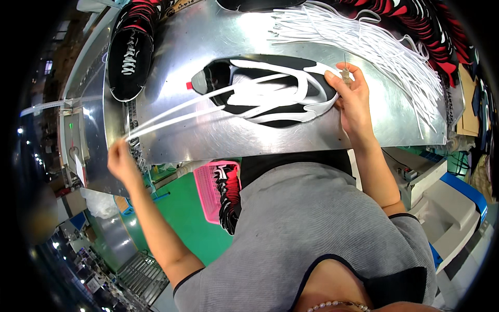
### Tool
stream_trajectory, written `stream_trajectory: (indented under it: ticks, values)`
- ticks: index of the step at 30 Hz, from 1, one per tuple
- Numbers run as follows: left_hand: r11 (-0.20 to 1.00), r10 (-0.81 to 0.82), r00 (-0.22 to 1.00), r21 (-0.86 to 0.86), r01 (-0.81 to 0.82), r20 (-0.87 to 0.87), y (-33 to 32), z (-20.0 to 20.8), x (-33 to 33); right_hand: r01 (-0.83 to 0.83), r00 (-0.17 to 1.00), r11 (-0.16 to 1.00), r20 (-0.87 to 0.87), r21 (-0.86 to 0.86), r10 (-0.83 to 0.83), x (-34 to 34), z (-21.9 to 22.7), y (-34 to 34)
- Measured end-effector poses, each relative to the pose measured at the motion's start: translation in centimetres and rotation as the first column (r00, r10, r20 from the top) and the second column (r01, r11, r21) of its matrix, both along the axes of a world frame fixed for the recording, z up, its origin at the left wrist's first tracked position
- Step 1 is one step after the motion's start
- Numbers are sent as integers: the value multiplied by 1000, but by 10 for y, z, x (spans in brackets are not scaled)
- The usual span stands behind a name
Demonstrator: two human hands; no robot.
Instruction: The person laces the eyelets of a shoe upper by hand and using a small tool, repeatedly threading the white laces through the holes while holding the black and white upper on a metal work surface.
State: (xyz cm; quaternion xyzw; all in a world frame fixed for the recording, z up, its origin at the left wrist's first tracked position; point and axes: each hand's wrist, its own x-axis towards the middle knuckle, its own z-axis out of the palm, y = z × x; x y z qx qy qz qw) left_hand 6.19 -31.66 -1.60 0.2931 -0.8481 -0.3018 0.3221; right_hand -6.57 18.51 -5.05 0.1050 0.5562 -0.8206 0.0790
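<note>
White lace strands [176,119] run taut from the black-and-white shoe upper [270,93] down to the left hand [121,161], at about eight o'clock from it; the upper lies flat on the metal bench [176,148], its grey-tipped end at nine o'clock. From my end, the left hand looks closed on the strands, though blur keeps me from telling which fingers carry the grip; the right hand [352,91], at three o'clock, pinches the upper's far end with the thumb on top, and a thin-spiked tool [346,77] sits among its fingers, spike toward twelve.

To do this pull well, I would keep the right pinch firm, so that the upper does not slide toward nine; I would draw both strands evenly, low over the bench, since a jerk or a steep lift could pucker the material; I would watch for one strand gaining length on the other, and ease off if the centre bunches; I would also keep the spike clear of the upper and the thumb.

The loose lace bundle [358,49], at two o'clock, lies apart from the upper; I judge it best kept out of the right forearm's way.
</note>
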Motion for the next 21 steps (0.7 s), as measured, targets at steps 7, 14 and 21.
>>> stream_trajectory:
  ticks: [7, 14, 21]
  values:
    - [970, -218, 970, 85, 228, -111, 102, 32, -25, -65, 994, 925, -53, 374, 91, 2, -26, 2]
    - [514, -857, 515, -101, 852, -16, 268, 70, -83, 57, 944, 362, -169, 930, 283, -5, -2, 11]
    - [507, -859, 512, -133, 852, 4, 287, 55, -113, 71, 863, 706, -398, 705, 311, -9, 21, 34]
